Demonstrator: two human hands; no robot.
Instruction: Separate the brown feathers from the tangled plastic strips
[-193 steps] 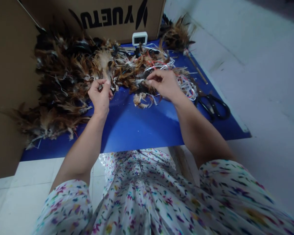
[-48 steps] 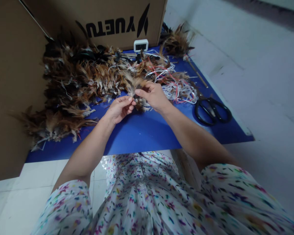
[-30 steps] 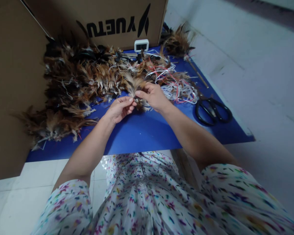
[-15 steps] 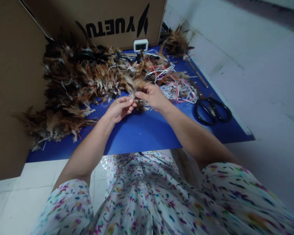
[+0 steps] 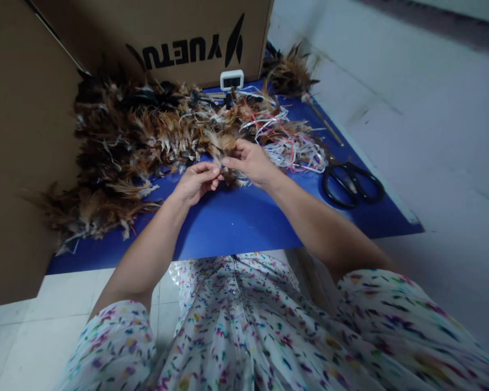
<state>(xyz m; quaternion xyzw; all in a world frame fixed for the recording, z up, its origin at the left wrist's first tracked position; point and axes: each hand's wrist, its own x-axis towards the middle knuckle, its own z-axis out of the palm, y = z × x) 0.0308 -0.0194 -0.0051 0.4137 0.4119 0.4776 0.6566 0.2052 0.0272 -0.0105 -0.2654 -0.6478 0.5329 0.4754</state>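
My left hand (image 5: 196, 182) and my right hand (image 5: 250, 161) meet over the blue mat (image 5: 236, 217), fingertips pinched together on a small bunch of brown feathers (image 5: 220, 145). The bunch stands up between the thumbs and forefingers, quill ends down. A large heap of brown and black feathers (image 5: 122, 141) lies just behind and to the left of my hands. A tangle of white and red plastic strips (image 5: 293, 149) lies right behind my right hand.
Black scissors (image 5: 352, 182) lie on the mat to the right. A small white timer (image 5: 232, 80) stands at the back against a cardboard box (image 5: 179, 32). Another cardboard wall (image 5: 20, 136) closes the left side. A feather duster on a stick (image 5: 293, 76) lies at the back right.
Since several seconds ago my hands came together from apart and now pinch one feather bunch. Over the last second they have hardly moved; the view shifted slightly.
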